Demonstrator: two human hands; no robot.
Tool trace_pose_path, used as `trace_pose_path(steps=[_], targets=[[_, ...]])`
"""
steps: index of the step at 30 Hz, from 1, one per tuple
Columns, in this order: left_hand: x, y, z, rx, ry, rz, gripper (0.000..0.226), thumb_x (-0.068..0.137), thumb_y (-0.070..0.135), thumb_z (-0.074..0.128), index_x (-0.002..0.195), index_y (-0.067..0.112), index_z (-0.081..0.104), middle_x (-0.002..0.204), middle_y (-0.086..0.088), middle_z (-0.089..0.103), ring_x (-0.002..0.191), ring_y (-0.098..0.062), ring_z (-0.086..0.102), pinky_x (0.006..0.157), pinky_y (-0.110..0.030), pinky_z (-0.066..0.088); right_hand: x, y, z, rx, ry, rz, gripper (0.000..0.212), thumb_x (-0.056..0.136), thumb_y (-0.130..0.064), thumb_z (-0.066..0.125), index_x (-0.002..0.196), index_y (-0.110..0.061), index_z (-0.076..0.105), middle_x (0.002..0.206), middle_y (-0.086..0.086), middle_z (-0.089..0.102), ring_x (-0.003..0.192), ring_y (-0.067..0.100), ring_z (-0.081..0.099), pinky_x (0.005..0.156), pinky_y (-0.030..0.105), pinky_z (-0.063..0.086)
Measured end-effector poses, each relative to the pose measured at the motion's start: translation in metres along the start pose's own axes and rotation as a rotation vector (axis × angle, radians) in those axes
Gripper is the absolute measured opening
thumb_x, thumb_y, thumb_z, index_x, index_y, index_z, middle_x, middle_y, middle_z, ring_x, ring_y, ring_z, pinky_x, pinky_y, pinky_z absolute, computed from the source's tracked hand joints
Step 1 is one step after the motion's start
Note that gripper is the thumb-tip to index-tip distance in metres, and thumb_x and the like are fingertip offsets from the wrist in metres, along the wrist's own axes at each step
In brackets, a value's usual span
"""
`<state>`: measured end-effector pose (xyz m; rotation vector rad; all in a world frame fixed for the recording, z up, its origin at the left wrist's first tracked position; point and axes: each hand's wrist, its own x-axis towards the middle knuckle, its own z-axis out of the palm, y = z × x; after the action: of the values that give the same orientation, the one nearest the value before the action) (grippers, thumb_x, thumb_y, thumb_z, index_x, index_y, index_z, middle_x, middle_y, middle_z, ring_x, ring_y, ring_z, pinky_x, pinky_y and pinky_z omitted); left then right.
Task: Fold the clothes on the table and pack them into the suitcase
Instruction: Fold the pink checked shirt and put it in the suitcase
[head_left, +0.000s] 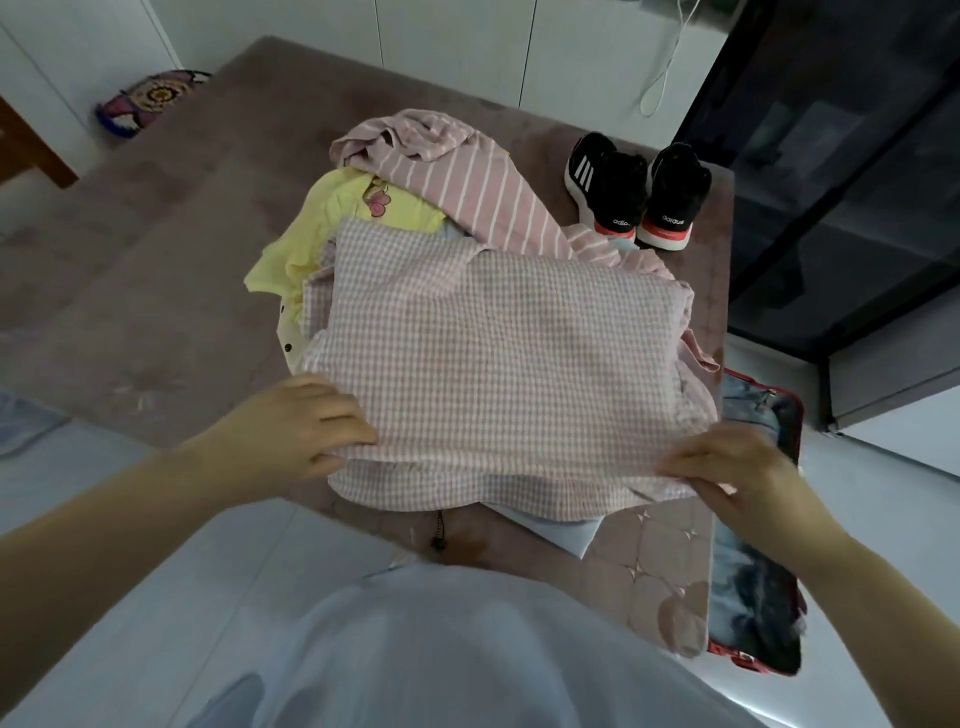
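Note:
A pink-and-white checked garment (498, 364) lies spread flat on top of the clothes pile, near the front edge of the mauve-covered table (156, 291). My left hand (306, 431) grips its near left edge, thumb under the fabric. My right hand (727, 467) pinches its near right corner. Behind it lie a yellow garment (332, 228) with a pink flower print and a pink garment with white stripes (467, 176). A red suitcase (753, 545) stands open on the floor to the right of the table, with denim clothes inside.
A pair of black sneakers (639, 192) stands on the table's far right corner. A patterned cushion (150, 101) sits at the far left. Dark glass cabinets line the right side. A pale blue folded piece (561, 530) shows under the checked garment.

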<state>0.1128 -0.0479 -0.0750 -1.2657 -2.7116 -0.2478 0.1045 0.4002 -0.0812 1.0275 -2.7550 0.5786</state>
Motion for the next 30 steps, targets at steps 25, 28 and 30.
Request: trace_pose_path(steps=[25, 28, 30], targets=[[0.104, -0.095, -0.031, -0.428, 0.223, -0.996, 0.022, 0.086, 0.028, 0.063, 0.097, 0.009, 0.071, 0.094, 0.001, 0.065, 0.09, -0.011, 0.054, 0.068, -0.012, 0.036, 0.134, 0.08, -0.013, 0.192, -0.329, 0.752, 0.039, 0.08, -0.04, 0.069, 0.083, -0.002, 0.06, 0.075, 0.011, 0.056, 0.075, 0.024, 0.052, 0.067, 0.031, 0.038], [0.098, -0.101, -0.051, -0.55, 0.316, -1.015, 0.021, 0.086, 0.03, 0.063, 0.096, 0.013, 0.07, 0.09, -0.003, 0.066, 0.082, -0.012, 0.058, 0.067, -0.009, 0.039, 0.121, 0.096, -0.038, 0.603, -0.173, 0.812, 0.049, 0.061, -0.053, 0.08, 0.085, -0.012, 0.068, 0.087, 0.012, 0.068, 0.08, 0.029, 0.062, 0.08, 0.041, 0.049], [0.101, -0.107, -0.058, -0.571, 0.354, -1.022, 0.02, 0.086, 0.032, 0.063, 0.094, 0.015, 0.069, 0.081, 0.0, 0.064, 0.073, -0.005, 0.055, 0.063, -0.009, 0.04, 0.12, 0.103, -0.041, 0.776, -0.023, 0.833, 0.06, 0.051, -0.061, 0.082, 0.082, -0.012, 0.066, 0.089, 0.017, 0.067, 0.082, 0.033, 0.062, 0.082, 0.049, 0.05]])
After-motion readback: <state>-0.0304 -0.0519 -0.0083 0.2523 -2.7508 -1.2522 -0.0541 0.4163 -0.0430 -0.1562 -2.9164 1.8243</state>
